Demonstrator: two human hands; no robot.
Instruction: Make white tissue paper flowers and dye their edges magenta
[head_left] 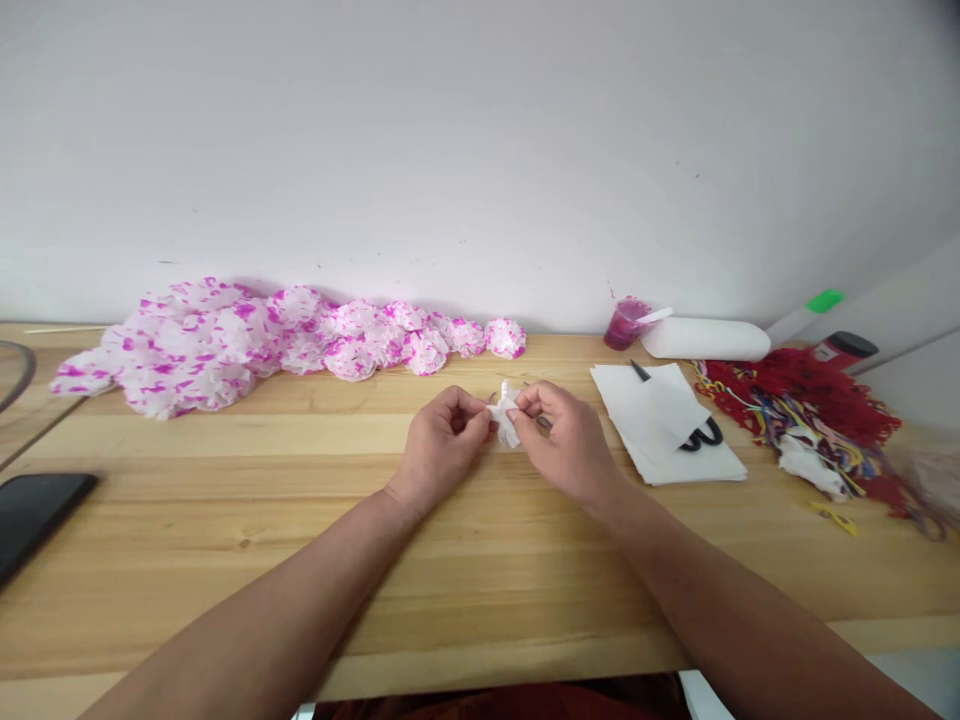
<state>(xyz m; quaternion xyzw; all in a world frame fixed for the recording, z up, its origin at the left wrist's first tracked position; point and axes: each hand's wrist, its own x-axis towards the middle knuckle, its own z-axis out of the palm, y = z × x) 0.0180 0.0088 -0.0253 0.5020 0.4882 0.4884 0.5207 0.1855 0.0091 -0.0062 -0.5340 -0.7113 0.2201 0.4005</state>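
Both of my hands meet over the middle of the wooden table (225, 520). Between them is a small crumpled piece of white tissue paper (507, 418). My left hand (441, 444) pinches its left side with thumb and fingers curled. My right hand (564, 436) pinches its right side, fingers closed on it. The paper is held just above the tabletop. A row of finished white-and-pink tissue flowers (300, 340) lies along the wall behind, apart from my hands.
A stack of white paper sheets (660, 440) with black scissors (703, 436) lies right of my hands. Behind it stand a pink cup (624, 322) and a white case (705, 340). Red and coloured threads (810, 410) pile at far right. A dark phone (34, 515) lies at left.
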